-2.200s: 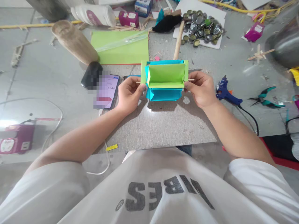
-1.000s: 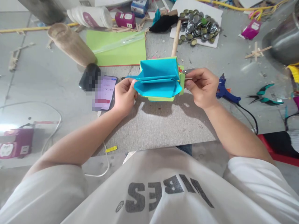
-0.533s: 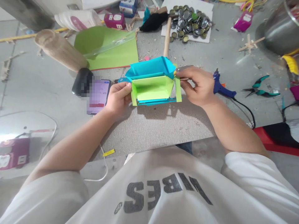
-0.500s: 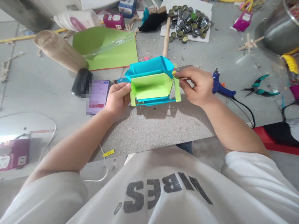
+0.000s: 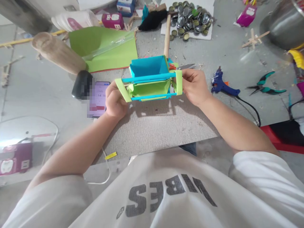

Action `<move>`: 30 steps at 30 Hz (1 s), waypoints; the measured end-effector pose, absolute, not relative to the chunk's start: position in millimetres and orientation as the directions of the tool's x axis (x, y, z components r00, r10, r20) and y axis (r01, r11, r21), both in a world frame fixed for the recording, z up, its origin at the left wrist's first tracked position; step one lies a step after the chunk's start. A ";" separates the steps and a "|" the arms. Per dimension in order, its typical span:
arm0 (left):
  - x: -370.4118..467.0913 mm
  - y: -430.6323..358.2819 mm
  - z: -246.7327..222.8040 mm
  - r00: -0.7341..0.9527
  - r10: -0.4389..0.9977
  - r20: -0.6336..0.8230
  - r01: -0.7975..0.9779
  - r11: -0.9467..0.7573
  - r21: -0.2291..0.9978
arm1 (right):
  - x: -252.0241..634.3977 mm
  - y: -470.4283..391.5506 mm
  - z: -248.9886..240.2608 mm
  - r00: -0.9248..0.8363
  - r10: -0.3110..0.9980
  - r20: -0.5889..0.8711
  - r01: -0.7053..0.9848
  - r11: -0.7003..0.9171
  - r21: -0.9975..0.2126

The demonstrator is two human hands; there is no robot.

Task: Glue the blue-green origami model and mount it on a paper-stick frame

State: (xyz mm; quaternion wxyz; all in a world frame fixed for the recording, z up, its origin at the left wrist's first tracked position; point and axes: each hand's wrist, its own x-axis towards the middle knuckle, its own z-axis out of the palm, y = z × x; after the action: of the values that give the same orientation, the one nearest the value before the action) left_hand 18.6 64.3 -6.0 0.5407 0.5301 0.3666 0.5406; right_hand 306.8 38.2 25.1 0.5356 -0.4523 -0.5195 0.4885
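Observation:
Between my two hands, above the table, is a small paper model [image 5: 152, 90] made of a blue box, a light green box and blue rods joined by green strips at both ends. My left hand [image 5: 115, 100] is closed on its left end, by the slanted green strip. On the right, my right hand [image 5: 195, 86] pinches the other end beside the upright green strip. The fingertips of both hands are partly hidden behind the strips. Scissors [image 5: 186, 66] lie just behind my right hand, their handles partly covered by the model.
A blue glue gun [image 5: 222, 83] and pliers [image 5: 264, 85] lie at right. Bottle caps [image 5: 190, 20] are heaped on white board at the back. A green sheet [image 5: 102, 47], wooden cylinder [image 5: 55, 52], black case [image 5: 82, 85] and phone [image 5: 101, 98] are at left.
The model has been turned between my hands, so a blue rod now crosses in front of the boxes and the left green strip slants. My left hand has curled further under that end.

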 end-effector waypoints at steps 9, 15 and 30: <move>19.8 66.8 -2.4 0.175 0.981 0.080 -0.353 -0.014 0.935 | 318.2 41.6 25.9 -0.037 0.999 0.015 -0.098 0.011 -0.995; 19.2 67.9 0.4 0.233 0.972 -0.021 -0.276 0.087 0.957 | 321.9 44.8 22.1 -0.061 0.995 -0.080 -0.163 -0.089 -0.983; 23.2 64.1 -1.9 0.299 0.951 -0.075 -0.181 0.134 0.974 | 329.5 46.8 24.6 -0.064 0.993 -0.097 -0.121 -0.104 -0.987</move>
State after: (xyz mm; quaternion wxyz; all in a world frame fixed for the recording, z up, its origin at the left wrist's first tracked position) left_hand 23.2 64.1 -1.9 0.6413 0.4880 0.3947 0.4414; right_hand 329.5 46.8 24.6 0.4894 -0.4778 -0.4565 0.5690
